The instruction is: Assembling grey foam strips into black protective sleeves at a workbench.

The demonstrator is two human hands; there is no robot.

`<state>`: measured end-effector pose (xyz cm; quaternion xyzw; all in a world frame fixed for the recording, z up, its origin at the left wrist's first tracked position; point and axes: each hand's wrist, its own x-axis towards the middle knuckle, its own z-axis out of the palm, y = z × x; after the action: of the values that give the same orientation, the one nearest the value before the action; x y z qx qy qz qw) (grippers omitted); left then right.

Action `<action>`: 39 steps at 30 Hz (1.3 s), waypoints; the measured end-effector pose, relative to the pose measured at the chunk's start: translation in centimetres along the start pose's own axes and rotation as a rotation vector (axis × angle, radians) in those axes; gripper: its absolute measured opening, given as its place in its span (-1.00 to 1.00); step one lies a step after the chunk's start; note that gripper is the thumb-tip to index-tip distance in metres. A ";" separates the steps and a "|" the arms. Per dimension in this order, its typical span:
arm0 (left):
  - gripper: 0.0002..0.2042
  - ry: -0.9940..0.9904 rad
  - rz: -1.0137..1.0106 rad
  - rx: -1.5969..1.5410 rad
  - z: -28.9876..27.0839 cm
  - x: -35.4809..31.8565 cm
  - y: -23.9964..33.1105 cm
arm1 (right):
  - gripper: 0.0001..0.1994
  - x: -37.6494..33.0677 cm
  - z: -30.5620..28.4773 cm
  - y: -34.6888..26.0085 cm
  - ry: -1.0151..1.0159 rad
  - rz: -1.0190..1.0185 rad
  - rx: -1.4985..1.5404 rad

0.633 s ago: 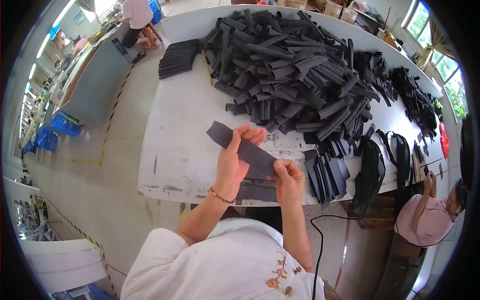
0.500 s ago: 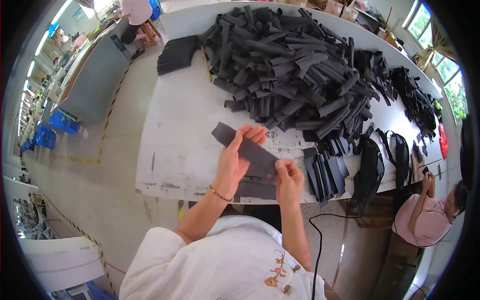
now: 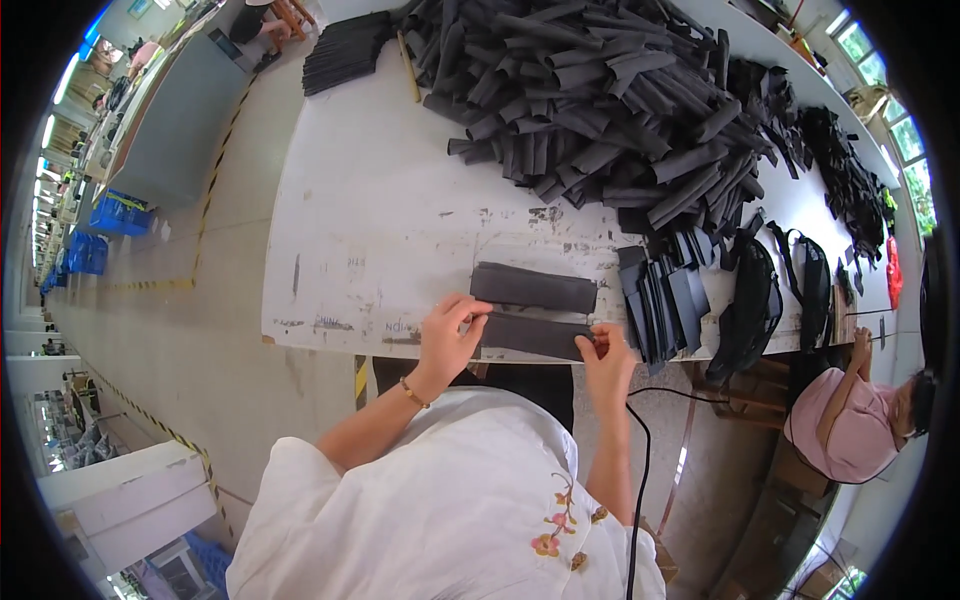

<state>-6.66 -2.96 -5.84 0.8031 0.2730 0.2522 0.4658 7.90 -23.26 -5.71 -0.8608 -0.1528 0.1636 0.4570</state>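
Two flat dark grey fabric strips lie one behind the other near the front edge of the white table. My left hand [image 3: 452, 338] pinches the nearer strip [image 3: 535, 338] at its left end with thumb and fingertips. At the right end of that same strip, the thumb and fingers of my right hand [image 3: 608, 358] are closed on its corner. Just beyond is the farther strip [image 3: 535, 288], slightly creased, with neither hand on it. A bracelet circles my left wrist.
A large heap of dark fabric pieces [image 3: 600, 100] covers the table's far part. A neat dark stack [image 3: 346, 52] and a yellowish stick [image 3: 408, 66] lie far left. Right of my hand are dark flat pieces [image 3: 665, 300] and black bags [image 3: 750, 305]. A seated person [image 3: 845, 425] works at right.
The strip held up between my hands now lies on the table as the farther strip. Both hands have come down to the ends of the nearer strip. The view has shifted.
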 end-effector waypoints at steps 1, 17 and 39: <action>-0.87 0.035 0.152 0.141 0.2 0.4 0.0 | -0.77 0.1 0.3 0.3 0.006 -0.008 0.003; -0.81 0.002 0.253 -0.061 11.5 27.1 5.4 | -0.52 7.5 -6.4 5.7 0.588 -0.061 -0.777; -0.75 -0.556 -0.683 -1.024 8.7 18.9 4.7 | -0.89 8.1 -8.3 6.0 0.457 -0.332 -0.527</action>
<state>13.66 2.50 -2.62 0.3848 0.2274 -0.0276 0.8941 19.37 -29.30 -7.50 -0.9266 -0.2211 -0.1537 0.2624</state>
